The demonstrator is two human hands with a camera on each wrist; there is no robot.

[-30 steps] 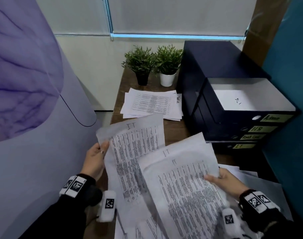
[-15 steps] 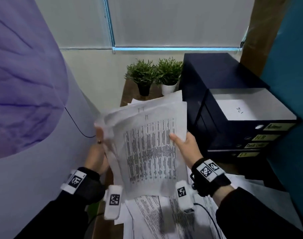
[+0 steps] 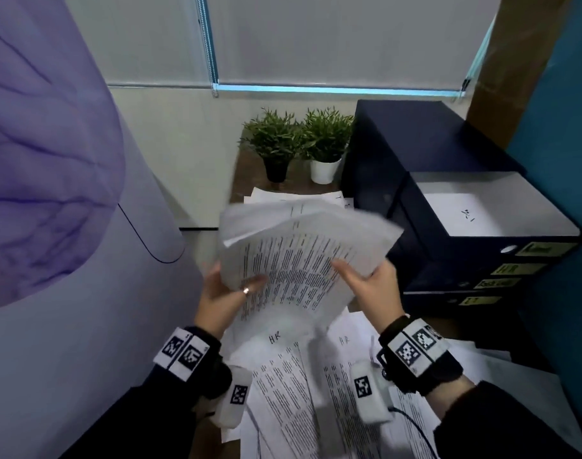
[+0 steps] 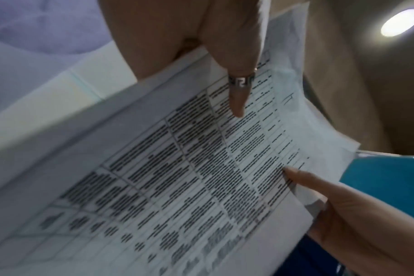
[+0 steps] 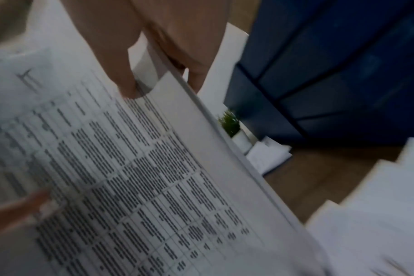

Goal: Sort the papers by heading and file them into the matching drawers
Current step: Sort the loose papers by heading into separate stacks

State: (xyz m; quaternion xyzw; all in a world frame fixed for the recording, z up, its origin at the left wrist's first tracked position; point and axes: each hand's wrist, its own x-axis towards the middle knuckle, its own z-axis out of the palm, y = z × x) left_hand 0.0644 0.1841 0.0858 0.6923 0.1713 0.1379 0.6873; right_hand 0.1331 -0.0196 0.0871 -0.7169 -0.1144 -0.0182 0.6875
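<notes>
A stack of printed sheets (image 3: 303, 256) headed "IT" is held up over the desk, tilted and blurred. My left hand (image 3: 236, 286) grips its left edge, the ringed thumb (image 4: 239, 82) lying on the top sheet (image 4: 177, 168). My right hand (image 3: 359, 276) pinches the right edge, with its thumb (image 5: 116, 74) on the print (image 5: 130, 168) and fingers underneath. To the right stands the dark blue drawer unit (image 3: 399, 154). Its top drawer (image 3: 481, 210) is pulled out with one sheet inside. Yellow labels (image 3: 515, 270) mark the drawer fronts.
Loose sheets headed "HR" (image 3: 283, 359) lie spread on the desk below my hands. Another paper pile (image 3: 283, 195) lies further back, in front of two small potted plants (image 3: 299, 140). A pale partition (image 3: 67, 293) closes the left side and a teal wall (image 3: 568, 160) the right.
The two separate handfuls of sheets have come together into one stack. The stack has swung from upright to tilted, its top toward the drawer unit. My right hand moved left to its edge.
</notes>
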